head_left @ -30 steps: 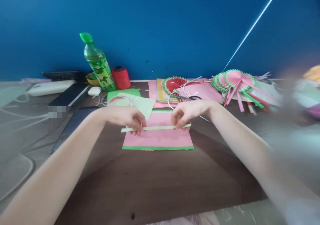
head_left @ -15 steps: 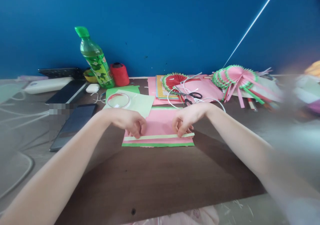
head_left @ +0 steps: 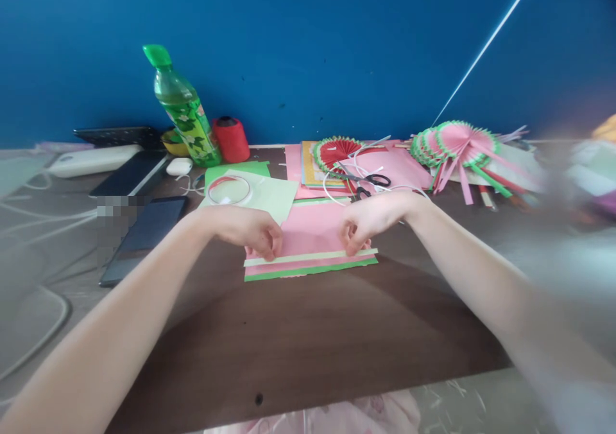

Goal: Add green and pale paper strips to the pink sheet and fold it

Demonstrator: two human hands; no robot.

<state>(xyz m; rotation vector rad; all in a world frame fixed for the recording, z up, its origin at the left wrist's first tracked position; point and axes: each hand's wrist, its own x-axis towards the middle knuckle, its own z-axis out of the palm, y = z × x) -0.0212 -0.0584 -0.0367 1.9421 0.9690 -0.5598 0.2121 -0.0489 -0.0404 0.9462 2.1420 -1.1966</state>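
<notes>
A pink sheet of paper [head_left: 310, 228] with a green front border lies on the dark table. Across it, near that border, runs a narrow pale green paper strip [head_left: 310, 258]. My left hand [head_left: 260, 234] is closed in a pinch at the strip's left part. At its right part my right hand [head_left: 359, 225] pinches the strip too, knuckles raised over the paper. Both hands' fingertips are partly hidden behind the thumbs. Just behind lie a pale green sheet [head_left: 274, 193] with a roll of clear tape [head_left: 230, 190] on it and black-handled scissors [head_left: 373, 180].
A green bottle [head_left: 185, 113] and a red thread spool [head_left: 231, 140] stand by the blue wall. Pleated paper fans [head_left: 457, 142] lie at the back right, with a red one [head_left: 337, 155] on stacked paper. Phones [head_left: 144, 235] and cables are at left.
The pink sheet's front edge and the pale strip have shifted slightly right and tilted, right end higher. Both hands stay pinched on the strip, the right one a little farther right.
</notes>
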